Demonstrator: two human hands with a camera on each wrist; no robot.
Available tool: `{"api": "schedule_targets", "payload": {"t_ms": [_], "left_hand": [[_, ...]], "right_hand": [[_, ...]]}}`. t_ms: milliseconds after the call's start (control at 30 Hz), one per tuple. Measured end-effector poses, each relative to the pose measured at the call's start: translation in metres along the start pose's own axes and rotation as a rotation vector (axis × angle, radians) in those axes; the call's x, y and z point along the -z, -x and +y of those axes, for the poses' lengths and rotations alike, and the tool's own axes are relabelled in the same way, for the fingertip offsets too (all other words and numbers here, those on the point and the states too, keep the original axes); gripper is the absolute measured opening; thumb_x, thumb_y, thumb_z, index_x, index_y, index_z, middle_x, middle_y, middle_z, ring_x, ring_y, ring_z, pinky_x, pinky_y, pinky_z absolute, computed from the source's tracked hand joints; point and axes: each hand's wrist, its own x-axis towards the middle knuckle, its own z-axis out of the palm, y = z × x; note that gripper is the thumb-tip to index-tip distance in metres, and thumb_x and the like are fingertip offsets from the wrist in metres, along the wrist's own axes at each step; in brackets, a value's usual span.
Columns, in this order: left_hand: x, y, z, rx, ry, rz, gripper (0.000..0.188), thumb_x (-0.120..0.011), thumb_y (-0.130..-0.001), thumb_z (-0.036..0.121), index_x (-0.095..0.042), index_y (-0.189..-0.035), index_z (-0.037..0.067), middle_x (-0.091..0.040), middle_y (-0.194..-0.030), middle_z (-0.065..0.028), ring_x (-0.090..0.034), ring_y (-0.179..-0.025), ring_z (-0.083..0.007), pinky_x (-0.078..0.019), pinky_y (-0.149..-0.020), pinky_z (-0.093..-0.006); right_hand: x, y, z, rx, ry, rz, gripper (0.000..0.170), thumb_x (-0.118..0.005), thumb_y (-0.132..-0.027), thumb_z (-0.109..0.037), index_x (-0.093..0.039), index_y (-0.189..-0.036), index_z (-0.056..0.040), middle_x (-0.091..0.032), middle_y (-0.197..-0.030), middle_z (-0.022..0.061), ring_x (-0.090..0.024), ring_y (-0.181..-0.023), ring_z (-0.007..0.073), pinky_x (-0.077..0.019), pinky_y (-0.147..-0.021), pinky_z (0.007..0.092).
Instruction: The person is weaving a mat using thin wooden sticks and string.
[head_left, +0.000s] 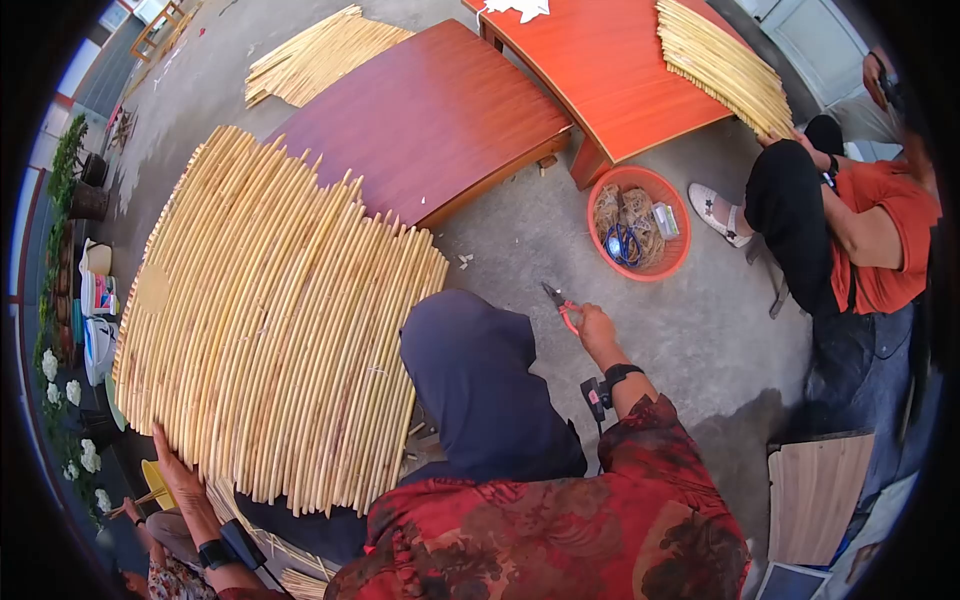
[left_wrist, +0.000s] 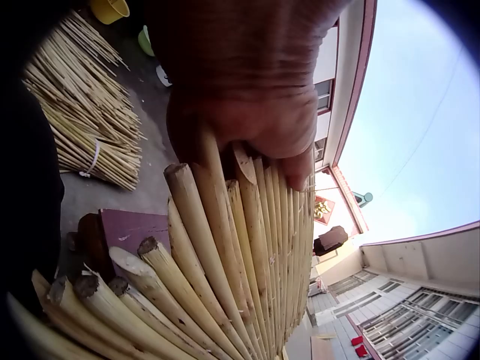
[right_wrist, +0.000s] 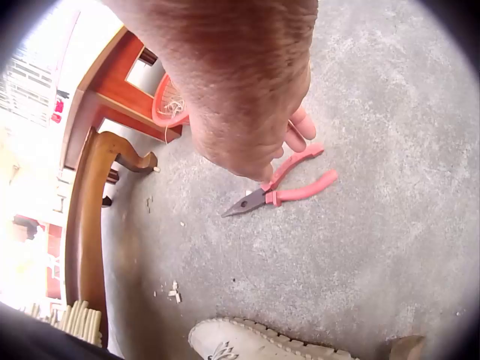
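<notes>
A broad mat of pale reed-like sticks (head_left: 270, 330), laid side by side, spreads over the left of the head view, partly across a purple-brown table (head_left: 430, 120). My left hand (head_left: 178, 475) holds its near left edge. In the left wrist view the fingers bend over the cut stick ends (left_wrist: 199, 217); part of the grip is hidden. Off to the right, above the floor, my right hand (head_left: 598, 330) grips needle-nose pliers (right_wrist: 304, 193) by a red handle. Their handles are spread apart, and the tips point away from the hand.
A red plastic basket (head_left: 684, 250) with twine and a blue-handled tool stands on the concrete floor. An orange-red table (head_left: 610, 70) bears another stick mat (head_left: 715, 60), handled by a seated person (head_left: 880, 220). Loose sticks (left_wrist: 90, 97) lie bundled at the left.
</notes>
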Motion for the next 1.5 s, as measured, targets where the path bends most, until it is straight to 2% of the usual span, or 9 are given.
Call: {"api": "schedule_targets", "payload": {"t_ms": [500, 567, 600, 633, 767, 833, 1067, 1267, 1500], "left_hand": [[-0.014, 0.013, -0.009, 0.091, 0.096, -0.005, 0.058, -0.055, -0.090, 0.041, -0.043, -0.132, 0.003, -0.053, -0.126, -0.0143, -0.056, -0.111, -0.0257, -0.0485, -0.092, -0.0401], [-0.032, 0.023, -0.009, 0.027, 0.086, 0.070, 0.053, -0.056, -0.090, 0.038, -0.046, -0.129, 0.003, -0.057, -0.121, -0.0131, -0.057, -0.107, -0.0234, -0.0483, -0.091, -0.0371], [-0.037, 0.025, -0.011, 0.032, 0.117, 0.052, 0.052, -0.056, -0.091, 0.038, -0.047, -0.128, 0.002, -0.057, -0.121, -0.0130, -0.058, -0.106, -0.0227, -0.0475, -0.092, -0.0361], [-0.049, 0.032, -0.006, 0.027, 0.083, 0.082, 0.052, -0.056, -0.090, 0.037, -0.048, -0.126, 0.001, -0.057, -0.120, -0.0130, -0.058, -0.106, -0.0219, -0.0462, -0.094, -0.0353], [-0.057, 0.035, -0.007, 0.000, 0.144, 0.000, 0.053, -0.061, -0.088, 0.033, -0.049, -0.123, -0.004, -0.060, -0.113, -0.0167, -0.061, -0.101, -0.0235, -0.0500, -0.088, -0.0353], [-0.060, 0.037, -0.006, -0.032, 0.192, -0.056, 0.052, -0.063, -0.087, 0.031, -0.050, -0.121, -0.005, -0.061, -0.110, -0.0176, -0.062, -0.097, -0.0240, -0.0525, -0.084, -0.0356], [-0.060, 0.045, 0.003, -0.101, 0.276, -0.229, 0.050, -0.064, -0.086, 0.029, -0.052, -0.120, -0.006, -0.062, -0.108, -0.0173, -0.063, -0.096, -0.0226, -0.0523, -0.084, -0.0348], [-0.068, 0.049, -0.027, -0.107, 0.375, -0.225, 0.048, -0.061, -0.089, 0.030, -0.054, -0.118, -0.007, -0.062, -0.108, -0.0146, -0.061, -0.094, -0.0185, -0.0486, -0.084, -0.0306], [-0.070, 0.040, -0.057, -0.044, 0.414, -0.242, 0.044, -0.060, -0.089, 0.027, -0.054, -0.119, -0.005, -0.062, -0.110, -0.0134, -0.062, -0.097, -0.0193, -0.0497, -0.086, -0.0322]], "right_hand": [[-0.017, -0.032, -0.013, -0.178, 0.338, -0.197, 0.038, -0.066, -0.079, -0.036, -0.056, -0.105, -0.0096, -0.058, -0.111, 0.0118, -0.053, -0.109, 0.0291, -0.0395, -0.087, 0.0461], [-0.022, -0.033, 0.003, -0.306, -0.075, -0.382, 0.033, -0.070, -0.072, -0.021, -0.056, -0.098, -0.0060, -0.065, -0.090, 0.0128, -0.065, -0.086, 0.0300, -0.0496, -0.073, 0.0407], [-0.048, -0.034, 0.035, 0.020, -0.171, -0.231, 0.023, -0.068, -0.073, -0.015, -0.057, -0.089, -0.0033, -0.065, -0.080, 0.0140, -0.065, -0.073, 0.0324, -0.0504, -0.064, 0.0380], [-0.065, -0.041, 0.057, 0.023, -0.336, -0.241, 0.013, -0.064, -0.076, -0.010, -0.059, -0.086, -0.0018, -0.064, -0.078, 0.0132, -0.064, -0.066, 0.0305, -0.0497, -0.059, 0.0367], [0.010, -0.032, -0.026, 0.046, -0.347, -0.221, 0.007, -0.056, -0.086, -0.008, -0.060, -0.091, -0.0051, -0.060, -0.071, 0.0061, -0.058, -0.055, 0.0140, -0.0491, -0.052, 0.0268], [0.032, -0.050, -0.030, -0.079, -0.776, -0.260, 0.007, -0.059, -0.086, -0.011, -0.059, -0.092, -0.0069, -0.059, -0.078, 0.0021, -0.058, -0.062, 0.0103, -0.0503, -0.054, 0.0237], [0.190, -0.015, -0.195, 0.429, -1.062, -0.179, 0.012, -0.062, -0.082, -0.009, -0.052, -0.087, -0.0081, -0.057, -0.090, 0.0002, -0.055, -0.080, 0.0080, -0.0494, -0.079, 0.0281], [0.248, 0.075, -0.352, 0.850, -1.064, -0.525, 0.025, -0.061, -0.081, -0.024, -0.049, -0.091, -0.0045, -0.055, -0.117, 0.0189, -0.059, -0.103, 0.0313, -0.0487, -0.089, 0.0432], [0.179, 0.152, -0.472, 0.812, -1.336, -1.326, 0.028, -0.058, -0.083, -0.028, -0.054, -0.092, -0.0016, -0.056, -0.115, 0.0188, -0.058, -0.106, 0.0382, -0.0448, -0.090, 0.0567]]}}
